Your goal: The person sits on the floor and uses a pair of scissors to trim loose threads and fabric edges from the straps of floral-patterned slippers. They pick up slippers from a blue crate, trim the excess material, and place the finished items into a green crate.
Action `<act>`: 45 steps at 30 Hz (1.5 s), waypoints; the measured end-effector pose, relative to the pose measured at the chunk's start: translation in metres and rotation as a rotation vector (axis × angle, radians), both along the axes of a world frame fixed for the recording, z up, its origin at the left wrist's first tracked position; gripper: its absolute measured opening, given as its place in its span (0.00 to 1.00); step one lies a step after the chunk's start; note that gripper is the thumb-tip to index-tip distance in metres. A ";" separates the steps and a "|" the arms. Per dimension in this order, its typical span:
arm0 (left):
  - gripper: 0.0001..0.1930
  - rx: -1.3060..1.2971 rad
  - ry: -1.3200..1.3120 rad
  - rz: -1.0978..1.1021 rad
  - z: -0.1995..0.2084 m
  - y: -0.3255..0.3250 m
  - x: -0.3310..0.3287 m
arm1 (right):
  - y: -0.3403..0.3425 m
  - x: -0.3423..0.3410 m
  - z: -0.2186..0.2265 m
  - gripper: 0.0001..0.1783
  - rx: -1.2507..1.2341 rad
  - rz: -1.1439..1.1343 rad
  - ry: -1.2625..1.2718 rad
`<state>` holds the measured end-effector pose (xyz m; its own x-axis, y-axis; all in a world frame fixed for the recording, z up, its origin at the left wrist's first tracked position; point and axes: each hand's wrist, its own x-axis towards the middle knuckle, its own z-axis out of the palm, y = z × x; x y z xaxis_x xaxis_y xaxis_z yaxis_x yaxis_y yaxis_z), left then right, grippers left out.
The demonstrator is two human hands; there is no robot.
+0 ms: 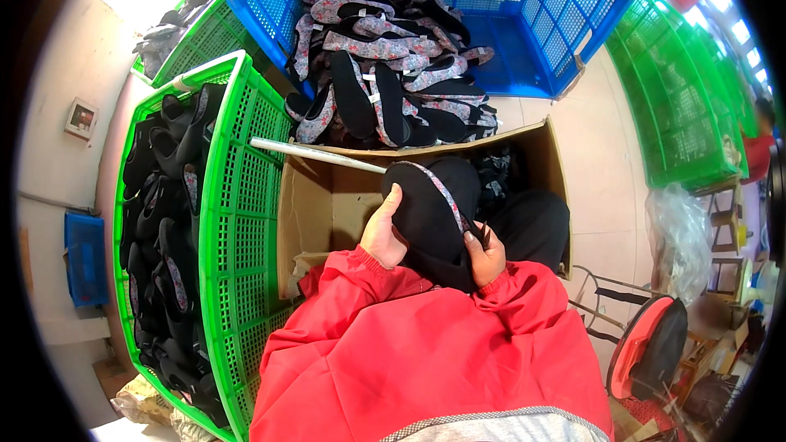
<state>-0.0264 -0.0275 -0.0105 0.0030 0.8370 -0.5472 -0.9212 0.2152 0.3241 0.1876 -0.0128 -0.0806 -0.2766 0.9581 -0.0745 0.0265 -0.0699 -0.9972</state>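
Gripping a black slipper point(419, 221) above the lap, both hands had it close in front of the red jacket point(442, 344). Its long axis ran from upper left, away from the body, down to lower right, toward the sleeves; one rounded end pointed away, but which end was the toe I could not tell. A floral strip point(440, 187) slanted along its right side. The left hand point(383, 231) clasped the left edge, thumb up along it, its other fingers hidden beneath. The right hand point(485, 255) had its fingers clamped on the right edge, near the strip's lower end. A white rod point(319, 154) reached toward the far end across a cardboard box point(306, 196).
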 end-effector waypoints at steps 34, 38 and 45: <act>0.17 0.646 1.429 -0.505 0.099 0.002 0.028 | 0.097 0.023 0.199 0.06 0.272 0.730 -0.104; 0.18 0.637 1.577 -0.456 0.095 0.004 0.035 | 0.103 0.023 0.211 0.06 0.338 0.788 -0.225; 0.18 0.652 1.667 -0.425 0.091 0.005 0.039 | 0.105 0.019 0.216 0.11 0.442 0.794 -0.438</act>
<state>0.0125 -0.0223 0.0810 0.1047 0.9799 0.1700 0.4834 -0.1995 0.8524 0.2064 0.0919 0.1356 -0.8802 0.4745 -0.0055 0.2750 0.5006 -0.8209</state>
